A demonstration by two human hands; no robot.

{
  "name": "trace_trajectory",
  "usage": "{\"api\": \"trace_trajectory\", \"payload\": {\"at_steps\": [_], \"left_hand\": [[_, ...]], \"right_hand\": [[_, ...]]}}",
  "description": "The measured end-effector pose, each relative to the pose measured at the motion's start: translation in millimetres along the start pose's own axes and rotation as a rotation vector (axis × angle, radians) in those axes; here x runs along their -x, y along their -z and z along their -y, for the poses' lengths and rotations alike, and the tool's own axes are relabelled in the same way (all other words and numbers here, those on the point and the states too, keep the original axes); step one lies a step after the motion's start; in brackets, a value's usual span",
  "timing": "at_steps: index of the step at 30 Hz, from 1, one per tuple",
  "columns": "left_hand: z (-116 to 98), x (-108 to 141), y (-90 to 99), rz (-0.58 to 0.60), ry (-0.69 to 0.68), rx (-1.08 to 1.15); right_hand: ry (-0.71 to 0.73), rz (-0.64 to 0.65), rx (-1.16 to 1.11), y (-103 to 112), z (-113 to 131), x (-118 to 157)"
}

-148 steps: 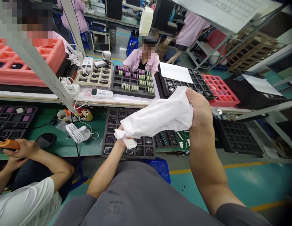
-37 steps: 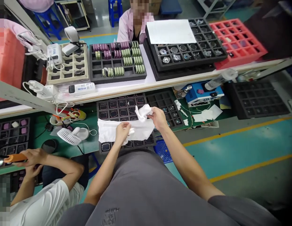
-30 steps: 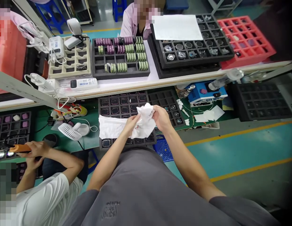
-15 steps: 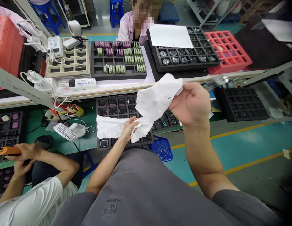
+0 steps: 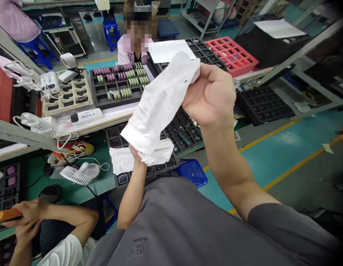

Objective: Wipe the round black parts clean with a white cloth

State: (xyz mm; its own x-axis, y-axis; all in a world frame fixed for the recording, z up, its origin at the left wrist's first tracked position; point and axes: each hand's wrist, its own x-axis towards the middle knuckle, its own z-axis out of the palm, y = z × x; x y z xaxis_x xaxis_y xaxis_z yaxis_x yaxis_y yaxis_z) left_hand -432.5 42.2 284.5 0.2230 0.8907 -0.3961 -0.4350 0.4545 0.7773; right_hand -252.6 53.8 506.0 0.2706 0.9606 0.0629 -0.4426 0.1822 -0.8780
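A white cloth [image 5: 160, 107] with a small dark spot hangs stretched between my hands. My right hand [image 5: 211, 92] is raised and pinches its upper end. Lower down, the cloth's bunched end covers most of my left hand [image 5: 136, 152]; only a bit of it shows, and its fingers are hidden. Beneath lies a black compartment tray [image 5: 113, 133] with dark watch-like pieces. Another white cloth [image 5: 121, 160] is spread across that tray, left of my left hand. Teal tweezers [image 5: 182, 136] rest on a tray of small round parts.
A white fan [image 5: 77, 174] stands on the green table at the left. Beside me a co-worker's hands [image 5: 30, 214] hold an orange tool. The shelf ahead bears a tray of green and purple pieces [image 5: 105, 101] and a red tray [image 5: 244, 69]. A blue stool [image 5: 194, 173] stands below.
The view has shifted. The cloth between my hands is raised and pulled longer, and its folds now cover the fingers of my left hand, which showed before.
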Motion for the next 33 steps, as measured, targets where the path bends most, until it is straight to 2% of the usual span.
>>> {"api": "trace_trajectory", "payload": {"at_steps": [5,8,12,16,21,24,27,28,30,33], "left_hand": [[-22,29,47.8,-0.092,-0.151,0.119],[-26,43,61.4,-0.153,-0.199,0.151],[-30,51,58.9,-0.191,-0.219,0.156],[-35,50,49.6,-0.179,-0.227,0.155],[-50,53,54.7,-0.175,-0.270,0.180],[-68,64,65.7,-0.178,-0.276,0.189],[-89,79,79.7,-0.113,-0.266,0.217],[-95,83,85.1,-0.083,-0.250,0.212],[-102,88,96.2,-0.096,-0.213,0.136],[-96,86,109.5,-0.232,-0.145,-0.016]], "right_hand": [[0.030,-0.030,-0.007,31,-21,-14],[-0.028,-0.011,-0.076,33,-33,-14],[-0.098,0.021,-0.166,20,-46,-9],[-0.079,0.023,-0.093,9,-57,-10],[-0.082,0.013,-0.068,17,-59,-14],[-0.109,-0.045,-0.158,29,-57,-14],[-0.115,-0.088,-0.163,49,-64,-7],[-0.119,-0.097,-0.144,57,-71,-2],[-0.146,-0.151,-0.101,77,-94,14],[-0.306,-0.379,-0.033,103,-139,51]]}}
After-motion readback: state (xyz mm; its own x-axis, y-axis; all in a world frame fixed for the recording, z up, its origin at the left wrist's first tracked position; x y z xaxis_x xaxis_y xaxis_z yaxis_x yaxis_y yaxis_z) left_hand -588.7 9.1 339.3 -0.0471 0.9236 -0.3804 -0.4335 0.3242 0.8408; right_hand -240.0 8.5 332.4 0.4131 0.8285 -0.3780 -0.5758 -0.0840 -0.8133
